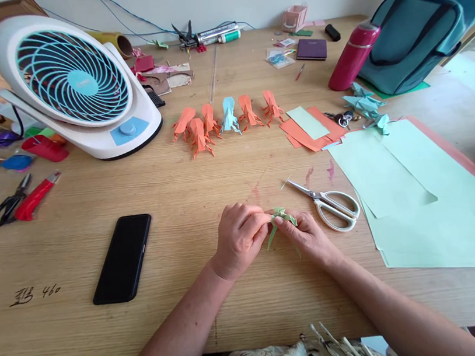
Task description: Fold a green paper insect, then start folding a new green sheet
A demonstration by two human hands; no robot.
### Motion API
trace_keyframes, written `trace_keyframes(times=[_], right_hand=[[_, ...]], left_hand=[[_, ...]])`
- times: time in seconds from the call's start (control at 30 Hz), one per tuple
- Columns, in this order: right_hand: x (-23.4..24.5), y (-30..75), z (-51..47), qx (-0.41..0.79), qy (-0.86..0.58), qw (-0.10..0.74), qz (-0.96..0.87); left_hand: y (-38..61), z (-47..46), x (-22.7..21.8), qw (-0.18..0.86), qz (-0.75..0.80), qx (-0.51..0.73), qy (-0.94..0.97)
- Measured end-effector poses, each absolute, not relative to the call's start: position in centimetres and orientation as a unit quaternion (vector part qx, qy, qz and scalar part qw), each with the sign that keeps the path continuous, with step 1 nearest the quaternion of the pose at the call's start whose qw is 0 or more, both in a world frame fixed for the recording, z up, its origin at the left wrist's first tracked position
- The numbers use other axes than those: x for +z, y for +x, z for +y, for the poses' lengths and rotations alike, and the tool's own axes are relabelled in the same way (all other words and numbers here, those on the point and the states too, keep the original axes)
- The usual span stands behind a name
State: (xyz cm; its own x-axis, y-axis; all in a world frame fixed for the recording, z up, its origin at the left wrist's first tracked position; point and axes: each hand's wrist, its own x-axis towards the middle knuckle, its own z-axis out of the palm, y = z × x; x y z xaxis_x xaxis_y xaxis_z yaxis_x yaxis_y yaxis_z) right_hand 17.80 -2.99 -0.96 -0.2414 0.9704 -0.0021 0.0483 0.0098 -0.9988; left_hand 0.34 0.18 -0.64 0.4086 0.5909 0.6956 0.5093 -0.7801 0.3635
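Observation:
Both hands meet over the wooden table around a small light-green folded paper figure [285, 216] with thin pointed legs. My left hand [243, 236] pinches its left side between thumb and fingertips. My right hand [307, 236] grips the other side, its thumb pressed on top; part of the paper is hidden by the fingers. Just right of the hands lie white-handled scissors [334, 205], slightly spread. Beyond, several orange folded-paper insects [198, 133] stand in a row with one light-blue paper insect [229, 114].
Pale green paper sheets [431, 233] lie at right, near orange paper pieces [306, 133] and keys [342, 119]. A black phone [123, 259], red cutter [37, 197] and white fan [74, 83] occupy the left. A pink bottle [353, 55] and teal bag [416, 38] stand back right.

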Motion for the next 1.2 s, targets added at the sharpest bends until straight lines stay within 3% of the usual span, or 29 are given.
trace_keyframes(times=[0.23,0.47,0.97,1.07,1.2], right_hand=[[-1.06,17.56,-3.20,0.566,-0.432,0.449,-0.540],[-1.10,17.06,-3.52,0.480,-0.443,0.504,-0.565],[-1.31,17.01,-3.61,0.470,-0.437,0.497,-0.585],[-1.36,17.03,-3.54,0.455,-0.440,0.500,-0.591],[-1.44,17.18,-3.45,0.442,-0.438,0.508,-0.596]], left_hand=[[0.34,0.05,-0.56,0.040,0.330,0.426,0.842],[0.27,0.21,-0.74,0.044,0.318,0.442,0.838],[0.28,0.05,-0.59,0.077,0.321,0.437,0.836],[0.51,-0.07,-0.53,0.125,0.338,0.442,0.822],[0.83,-0.07,-0.21,0.274,0.397,0.444,0.755]])
